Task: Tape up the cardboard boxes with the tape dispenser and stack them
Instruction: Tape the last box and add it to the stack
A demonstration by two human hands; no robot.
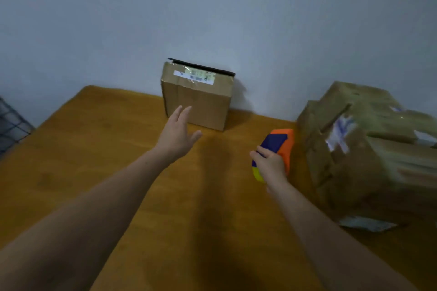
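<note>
The orange, navy and yellow plastic tape dispenser [280, 146] sits in my right hand [269, 165], right of the middle of the table, my fingers curled over its navy top and clamped on it, the orange end pointing away from me. I cannot tell whether it touches the tabletop. Just right of it stands a blurred pile of brown cardboard boxes [369, 149], wrapped in glossy clear tape and patched with torn white labels; I cannot tell how many boxes make it up. My right forearm runs in from the near right corner. My left hand [176, 133] is stretched out far ahead on a straight arm, palm down, fingers straight and slightly apart, thumb out to the right, holding nothing. Its fingertips lie in front of the lower left of the small brown cardboard box [197, 97]; whether they touch it I cannot tell. That box stands upright at the far edge of the table against the wall, well left of the pile, with a white printed shipping label [194, 76] under shiny tape near its top and a thin dark edge [201, 67] along its upper rim. Everything rests on a smooth orange-brown wooden table [94, 149]. Behind it rises a plain matt grey-white wall [212, 7], and at the far left a dark wire grid [11, 123] shows beside the table.
</note>
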